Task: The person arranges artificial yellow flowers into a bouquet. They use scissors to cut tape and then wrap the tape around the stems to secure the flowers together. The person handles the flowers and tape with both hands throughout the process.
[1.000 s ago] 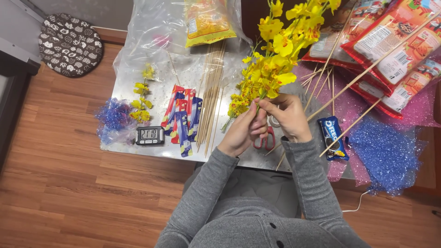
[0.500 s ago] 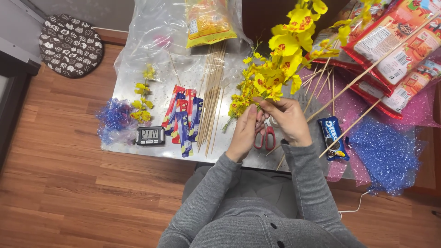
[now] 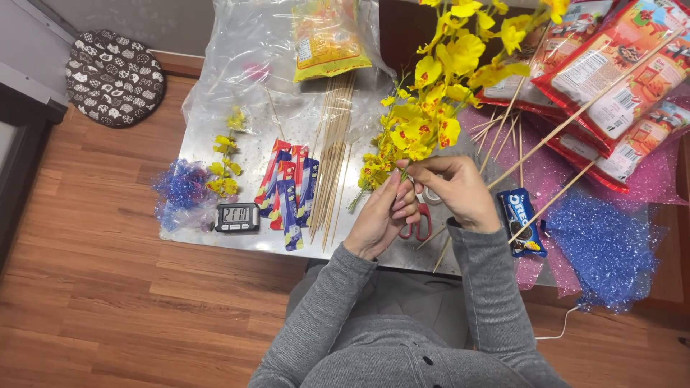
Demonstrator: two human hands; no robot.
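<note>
Flanking yellow flowers [image 3: 438, 93]: red packets [image 3: 618, 93], blue wrappers [image 3: 291, 190].

Low table [image 3: 215, 233] with skewers [image 3: 334, 151], timer [image 3: 237, 217], scissors [image 3: 417, 224], snack packets [image 3: 291, 190].

Flower spray [image 3: 445, 86]: artificial, yellow blossoms with red centres on a thin green stem. It is tilted up to the right, above the table, stem end pinched at bottom left.
</note>
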